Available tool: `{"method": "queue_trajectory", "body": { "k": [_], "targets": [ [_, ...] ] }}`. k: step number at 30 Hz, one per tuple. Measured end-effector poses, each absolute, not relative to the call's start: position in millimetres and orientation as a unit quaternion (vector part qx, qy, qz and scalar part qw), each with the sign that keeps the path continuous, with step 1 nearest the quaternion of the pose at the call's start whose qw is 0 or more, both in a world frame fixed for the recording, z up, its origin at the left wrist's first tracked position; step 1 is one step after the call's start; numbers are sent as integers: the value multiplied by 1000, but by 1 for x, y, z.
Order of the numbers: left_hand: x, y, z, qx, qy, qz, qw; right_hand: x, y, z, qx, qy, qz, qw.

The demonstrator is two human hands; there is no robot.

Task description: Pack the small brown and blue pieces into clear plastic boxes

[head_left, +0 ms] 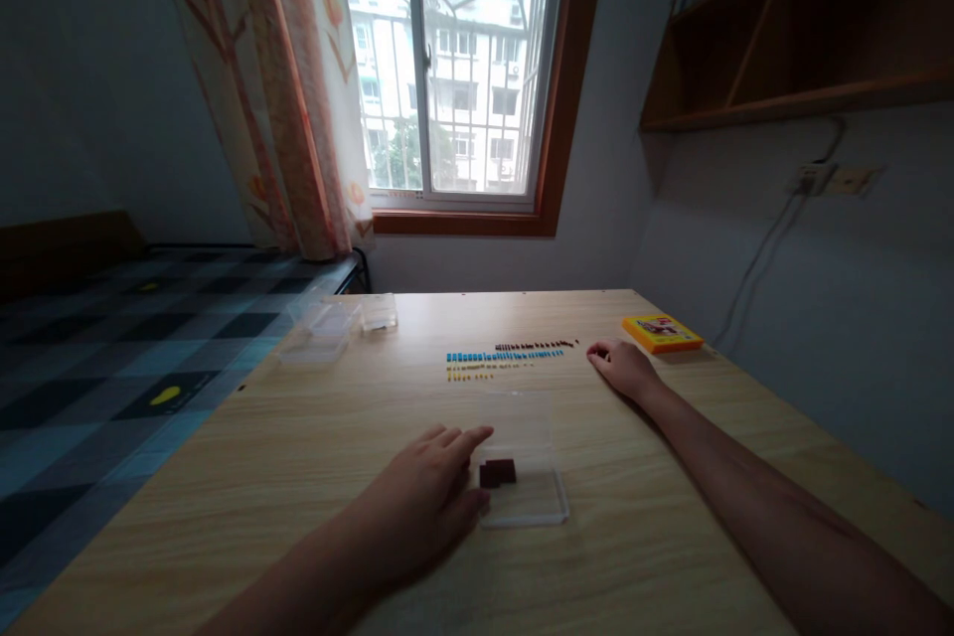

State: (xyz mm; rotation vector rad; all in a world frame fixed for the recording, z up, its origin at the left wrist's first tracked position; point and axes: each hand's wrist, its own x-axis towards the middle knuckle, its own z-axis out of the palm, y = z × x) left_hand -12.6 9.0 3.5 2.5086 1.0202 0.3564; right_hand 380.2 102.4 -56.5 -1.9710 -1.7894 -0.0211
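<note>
Brown blocks (pixel 502 470), seemingly two, lie in a clear open box (pixel 528 520).

Worktop (pixel 313 437): pale wood grain, smooth, low sheen. Open case (pixel 562 502) towards its near edge: clear plastic, glossy rim; dark blocks (pixel 503 470) inside read matt. Clear boxes (pixel 332 321) by the far left corner: thin, shiny plastic. Small coloured pieces (pixel 473 358) nearer the far edge: probably plastic, too tiny for certainty. Yellow box (pixel 662 333) near the far right corner: smooth, faintly glossy. Curtain (pixel 272 99): thin printed cloth, matt. Bed cover (pixel 111 358): matt checked cloth.
</note>
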Motion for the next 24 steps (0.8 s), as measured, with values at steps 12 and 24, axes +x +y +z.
{"method": "queue_trajectory", "body": {
  "k": [12, 24],
  "targets": [
    [-10, 8, 6, 898, 373, 123, 197, 379, 101, -56, -725, -648, -7, 234],
    [-12, 9, 2, 901, 363, 130, 201, 378, 101, -54, -724, -649, -9, 234]
  ]
}}
